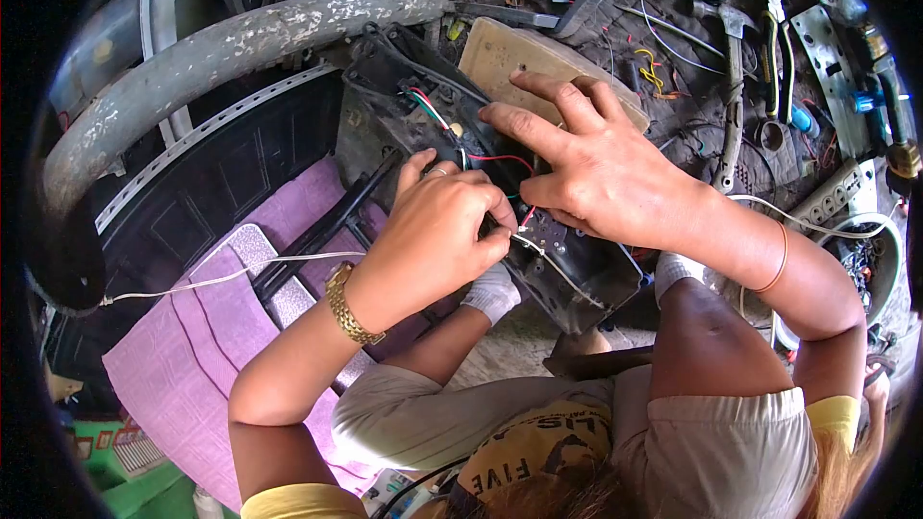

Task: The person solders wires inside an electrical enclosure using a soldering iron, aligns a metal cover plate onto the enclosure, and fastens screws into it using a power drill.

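Note:
An open black plastic housing (pixel 567 279) lies in front of me, with thin wires running across it. My left hand (pixel 433 216), wearing a gold watch (pixel 349 306), is above its left edge. Thumb and index finger pinch the end of a white wire (pixel 553 261) there. My right hand (pixel 606 168) reaches over from the right with its fingers spread. Its thumb is close to a red wire (pixel 505 160); whether they touch I cannot tell. Red, green and white wires (pixel 430 108) come out of the housing farther up.
Behind my right hand is a tan block (pixel 490 48). A hammer (pixel 735 29) and pliers (pixel 773 0) lie at the upper right, among loose wires. At left, a thick grey pipe (pixel 240 43) curves above a pink cloth (pixel 183 346). A tub of small parts (pixel 889 274) stands far right.

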